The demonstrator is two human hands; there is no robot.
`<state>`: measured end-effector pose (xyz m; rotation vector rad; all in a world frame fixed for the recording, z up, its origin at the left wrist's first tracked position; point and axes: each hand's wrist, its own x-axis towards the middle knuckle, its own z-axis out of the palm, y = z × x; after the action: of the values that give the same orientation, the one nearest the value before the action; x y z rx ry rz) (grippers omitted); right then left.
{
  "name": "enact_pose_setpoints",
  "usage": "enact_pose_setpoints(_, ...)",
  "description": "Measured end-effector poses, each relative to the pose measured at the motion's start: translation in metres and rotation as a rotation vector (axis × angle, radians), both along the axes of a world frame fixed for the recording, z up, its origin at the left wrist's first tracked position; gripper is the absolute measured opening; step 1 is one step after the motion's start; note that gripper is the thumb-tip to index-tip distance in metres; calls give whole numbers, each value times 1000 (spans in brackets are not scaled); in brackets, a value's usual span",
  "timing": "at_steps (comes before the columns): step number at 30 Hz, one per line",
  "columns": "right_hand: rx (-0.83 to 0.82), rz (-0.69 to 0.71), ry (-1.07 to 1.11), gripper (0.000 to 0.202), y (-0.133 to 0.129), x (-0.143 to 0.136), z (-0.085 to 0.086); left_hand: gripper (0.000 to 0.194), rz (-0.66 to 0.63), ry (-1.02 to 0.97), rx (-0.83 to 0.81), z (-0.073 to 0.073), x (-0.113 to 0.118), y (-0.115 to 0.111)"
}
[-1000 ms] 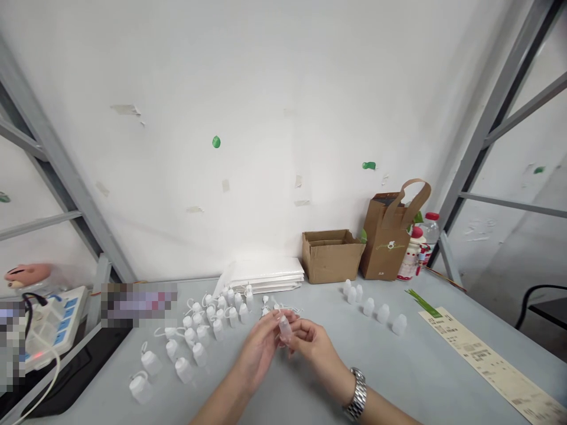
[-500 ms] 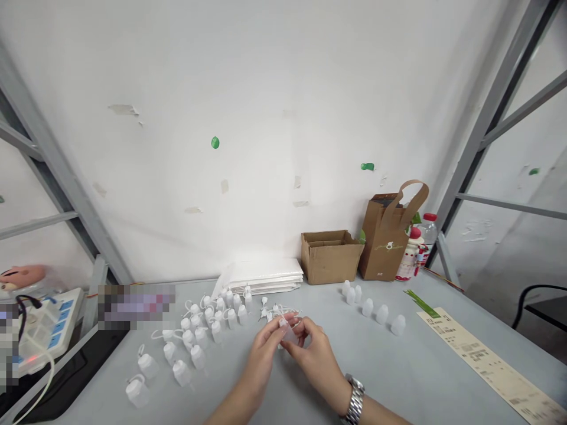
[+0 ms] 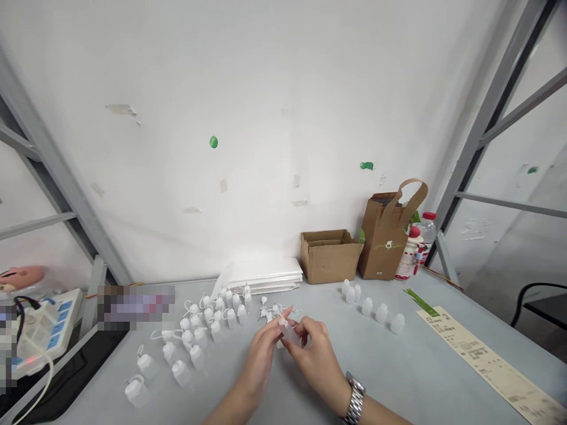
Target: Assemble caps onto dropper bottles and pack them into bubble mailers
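A small translucent plastic bottle (image 3: 290,333) is held tilted between my two hands over the middle of the table. My right hand (image 3: 313,345) pinches its body with thumb and bent fingers. At the bottle's top end, my left hand (image 3: 263,348) closes thumb and fingers on a white cap (image 3: 282,321), one finger pointing up and away. Fingers partly hide the cap, so how firmly it sits cannot be made out. Just behind the hands lies a small pile of loose white caps with straps (image 3: 275,309).
Several capped bottles (image 3: 195,336) stand in rows on the left; several uncapped bottles (image 3: 381,313) stand on the right. Behind are white flat packages (image 3: 261,276), a cardboard box (image 3: 332,260) and a brown paper bag (image 3: 383,242). A printed paper strip (image 3: 478,354) lies at right.
One left finger has lifted and straightened upward from the cap end. The strap loop that showed above the hands is no longer seen there. The right hand keeps its hold on the bottle.
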<state>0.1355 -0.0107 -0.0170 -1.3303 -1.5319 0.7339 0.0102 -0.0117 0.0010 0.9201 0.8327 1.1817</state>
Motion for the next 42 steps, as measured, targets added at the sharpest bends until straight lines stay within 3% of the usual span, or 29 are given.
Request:
enact_pose_setpoints(6, 28, -13, -7, 21, 0, 0, -2, 35, -33, -73, -22, -4, -1, 1)
enact_pose_setpoints(11, -42, 11, 86, 26, 0, 0, 1, 34, -37, -83, -32, -2, -1, 3)
enact_pose_setpoints(19, -276, 159, 432, 32, 1, -3, 20, 35, -48, -128, -86, 1, -3, 4)
enact_pose_setpoints(29, -405, 329, 608, 35, 8, 0, 17, 35, -116, -241, -176, 1, -2, 6)
enact_pose_setpoints(38, -450, 520, 784, 22, 4, 0, 17, 18, -92, -297, -266, -1, 0, 7)
enact_pose_setpoints(42, -426, 592, 842, 20, 7, 2, 15, 23, -69, -260, -215, 3, 4, 5)
